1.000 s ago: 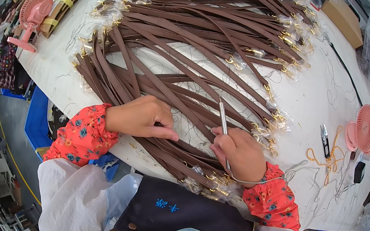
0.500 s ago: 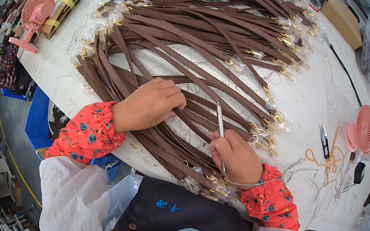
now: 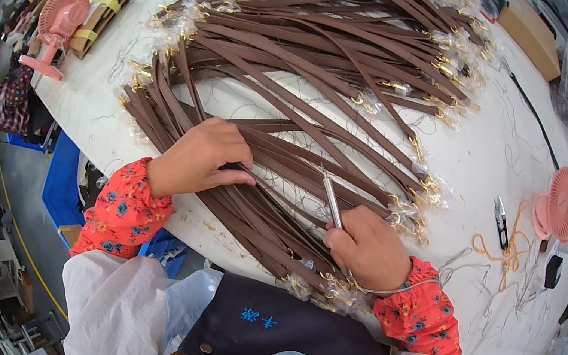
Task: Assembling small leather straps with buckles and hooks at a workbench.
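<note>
Long brown straps (image 3: 318,111) with gold-coloured metal clasps (image 3: 416,184), partly wrapped in clear plastic, lie in bundles across the white table. My left hand (image 3: 203,155) is closed around a brown strap in the near bundle, fingers and thumb pinching it. In my right hand (image 3: 371,250) is a slim silver pen-shaped tool (image 3: 332,201) with a thin tip and a grey cord, pointing up and away from me. The tip is just over the straps, right of my left hand; whether it touches one I cannot tell.
Pink fans (image 3: 566,204) stand at the right and the left of the table. Small scissors (image 3: 500,222) and an orange string (image 3: 509,255) lie at the right, near the tool's grey cord. At the back right is a cardboard box (image 3: 529,38). A person (image 3: 6,94) sits far left.
My left hand has moved left and slightly down along the near straps. My right hand and the tool have shifted slightly down, with the tip lower and a little to the left.
</note>
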Action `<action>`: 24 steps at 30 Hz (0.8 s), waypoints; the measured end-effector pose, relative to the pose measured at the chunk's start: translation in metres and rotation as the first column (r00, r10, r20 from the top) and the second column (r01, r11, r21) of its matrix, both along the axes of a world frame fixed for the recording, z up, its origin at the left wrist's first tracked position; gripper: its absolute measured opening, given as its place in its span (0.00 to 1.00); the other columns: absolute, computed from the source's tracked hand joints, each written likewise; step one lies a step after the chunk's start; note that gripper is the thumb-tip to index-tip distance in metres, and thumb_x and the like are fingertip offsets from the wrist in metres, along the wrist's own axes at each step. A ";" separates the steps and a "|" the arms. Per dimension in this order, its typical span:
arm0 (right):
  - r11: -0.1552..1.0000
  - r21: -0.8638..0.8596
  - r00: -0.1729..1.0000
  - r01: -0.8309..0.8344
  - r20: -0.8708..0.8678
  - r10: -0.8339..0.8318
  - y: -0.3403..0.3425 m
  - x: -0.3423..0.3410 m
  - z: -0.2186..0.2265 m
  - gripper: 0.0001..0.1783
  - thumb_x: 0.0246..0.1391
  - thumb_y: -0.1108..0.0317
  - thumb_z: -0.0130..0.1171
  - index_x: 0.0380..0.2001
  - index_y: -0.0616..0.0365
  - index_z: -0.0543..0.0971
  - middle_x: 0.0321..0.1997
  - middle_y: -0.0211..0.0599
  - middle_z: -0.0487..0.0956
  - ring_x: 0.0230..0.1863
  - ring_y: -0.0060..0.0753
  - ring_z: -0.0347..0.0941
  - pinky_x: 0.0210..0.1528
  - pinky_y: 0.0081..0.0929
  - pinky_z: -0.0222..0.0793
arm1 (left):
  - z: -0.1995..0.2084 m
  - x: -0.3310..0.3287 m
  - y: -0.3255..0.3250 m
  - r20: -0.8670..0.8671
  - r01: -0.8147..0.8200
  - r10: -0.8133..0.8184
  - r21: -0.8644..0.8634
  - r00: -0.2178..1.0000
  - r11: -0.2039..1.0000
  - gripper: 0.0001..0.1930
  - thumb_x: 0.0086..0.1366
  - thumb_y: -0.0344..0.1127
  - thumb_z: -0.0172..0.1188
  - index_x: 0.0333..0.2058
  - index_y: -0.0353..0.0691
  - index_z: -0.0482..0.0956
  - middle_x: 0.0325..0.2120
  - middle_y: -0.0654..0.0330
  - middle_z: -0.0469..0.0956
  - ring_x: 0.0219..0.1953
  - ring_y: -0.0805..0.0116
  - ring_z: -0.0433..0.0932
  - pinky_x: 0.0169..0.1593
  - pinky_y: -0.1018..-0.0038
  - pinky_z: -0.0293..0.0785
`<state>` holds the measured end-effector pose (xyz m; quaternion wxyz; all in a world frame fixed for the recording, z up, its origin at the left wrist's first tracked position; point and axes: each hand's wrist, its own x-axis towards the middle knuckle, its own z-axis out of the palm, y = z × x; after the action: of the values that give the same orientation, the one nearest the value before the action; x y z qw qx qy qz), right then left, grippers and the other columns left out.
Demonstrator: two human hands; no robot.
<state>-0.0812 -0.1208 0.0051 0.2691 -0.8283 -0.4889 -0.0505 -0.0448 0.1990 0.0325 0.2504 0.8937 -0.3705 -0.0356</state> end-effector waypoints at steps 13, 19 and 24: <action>0.957 0.024 0.952 0.290 0.099 -0.290 -0.008 0.008 -0.004 0.12 0.51 0.64 0.65 0.31 0.56 0.72 0.42 0.41 0.78 0.39 0.47 0.76 0.41 0.41 0.75 | -0.014 0.002 -0.018 0.182 -0.125 0.136 -0.068 0.974 0.990 0.13 0.61 0.34 0.63 0.43 0.36 0.76 0.39 0.54 0.78 0.44 0.53 0.75 0.51 0.64 0.71; 0.996 0.028 0.995 0.090 -0.035 -0.089 -0.019 -0.004 0.003 0.12 0.51 0.65 0.65 0.34 0.55 0.72 0.36 0.39 0.79 0.32 0.43 0.78 0.34 0.35 0.76 | -0.012 0.007 -0.010 -0.126 -0.028 0.016 -0.095 0.992 0.995 0.08 0.60 0.35 0.64 0.35 0.36 0.80 0.32 0.55 0.79 0.39 0.54 0.75 0.46 0.65 0.71; 0.984 0.078 0.987 0.161 0.013 -0.163 -0.042 0.000 -0.005 0.11 0.51 0.71 0.63 0.35 0.57 0.72 0.39 0.42 0.80 0.36 0.47 0.78 0.39 0.39 0.76 | -0.005 0.016 -0.012 -0.360 0.028 -0.062 -0.097 0.931 0.995 0.11 0.60 0.37 0.66 0.25 0.36 0.81 0.19 0.57 0.76 0.29 0.57 0.75 0.39 0.66 0.70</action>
<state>-0.0814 -0.1633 -0.0002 0.2912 -0.8538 -0.4201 -0.0990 -0.0284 0.1870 0.0280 0.3536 0.8509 -0.3397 -0.1886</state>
